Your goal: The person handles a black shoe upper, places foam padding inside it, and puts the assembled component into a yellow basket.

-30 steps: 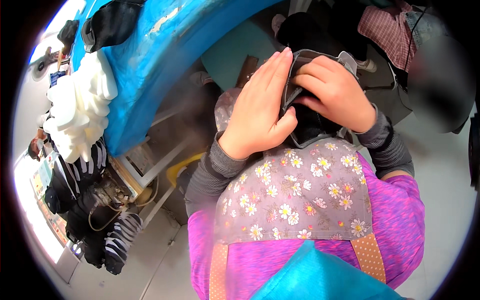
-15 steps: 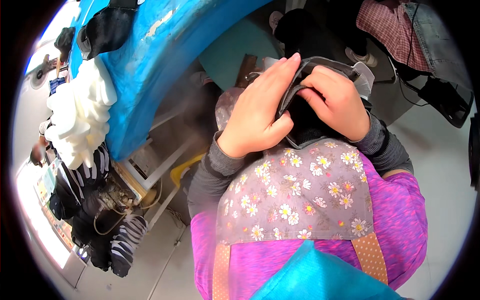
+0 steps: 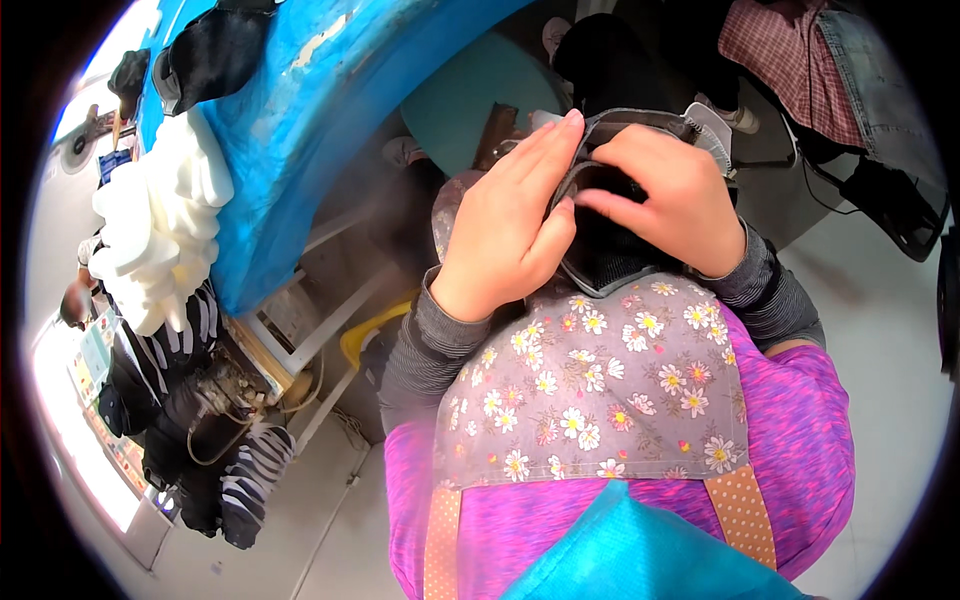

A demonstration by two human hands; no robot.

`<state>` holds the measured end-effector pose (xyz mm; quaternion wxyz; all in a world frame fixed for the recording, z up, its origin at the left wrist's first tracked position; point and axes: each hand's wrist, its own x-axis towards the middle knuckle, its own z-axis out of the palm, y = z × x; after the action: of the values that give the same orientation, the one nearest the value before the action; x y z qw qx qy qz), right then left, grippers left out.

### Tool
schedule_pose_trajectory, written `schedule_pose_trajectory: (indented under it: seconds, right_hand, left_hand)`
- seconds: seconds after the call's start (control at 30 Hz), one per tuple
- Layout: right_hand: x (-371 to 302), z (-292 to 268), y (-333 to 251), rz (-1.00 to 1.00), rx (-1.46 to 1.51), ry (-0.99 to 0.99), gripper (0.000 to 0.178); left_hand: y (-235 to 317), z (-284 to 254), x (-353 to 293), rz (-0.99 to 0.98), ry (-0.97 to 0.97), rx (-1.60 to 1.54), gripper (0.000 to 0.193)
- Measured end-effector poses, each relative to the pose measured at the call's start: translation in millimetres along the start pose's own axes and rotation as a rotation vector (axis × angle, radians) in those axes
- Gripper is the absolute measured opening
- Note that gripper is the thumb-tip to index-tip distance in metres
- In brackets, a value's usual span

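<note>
The right hand (image 3: 680,200) has opened since half a second ago: its thumb and fingers were pinched on the lip of a black pouch-like piece (image 3: 615,255), and now they stand apart over its mouth. The left hand has hardly shifted.

Biggest, I'd say, is the purple top (image 3: 790,430), filling the lower middle and right. A bright blue cover (image 3: 290,120) sweeps across the upper left. The flowered apron (image 3: 600,400) takes the centre, with a teal cloth (image 3: 640,560) at the bottom. At left hangs a bunch of white pieces (image 3: 160,220), too overlapped to count.

The black piece sits above centre, just over the apron's far edge, between two hands. The left hand (image 3: 515,215) lies flat along its left side, grasping the edge with its thumb; whether the right one touches it, I can't tell. Two dark pieces (image 3: 215,60) are at upper left. Two dotted straps (image 3: 440,540) run below the apron. The printed sheets (image 3: 95,350) at the left edge are too small to read.
</note>
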<state>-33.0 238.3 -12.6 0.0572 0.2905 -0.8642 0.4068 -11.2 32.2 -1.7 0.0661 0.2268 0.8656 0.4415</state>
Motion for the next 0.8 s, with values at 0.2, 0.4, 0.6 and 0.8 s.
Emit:
schedule_pose_trajectory:
  seconds: [0.2,0.4,0.6,0.8]
  right_hand:
    - [-8.0,3.6,10.1,-0.145,0.008,0.005,0.017]
    - [-2.1,9.2,5.8,-0.095,0.009,-0.028,0.013]
    - [-0.7,-5.9,-2.8,0.035,-0.266,0.048,0.042]
    - [-3.8,11.1,4.2,-0.059,-0.057,-0.004,0.035]
  left_hand:
    - [2.7,-7.8,-0.5,-0.022,-0.086,-0.088,0.058]
    - [12.1,-16.6,4.5,-0.111,-0.099,-0.094,0.044]
    - [11.4,-29.8,4.9,-0.214,-0.064,0.012,0.039]
    - [-3.1,-22.2,-0.4,-0.193,-0.072,-0.19,0.051]
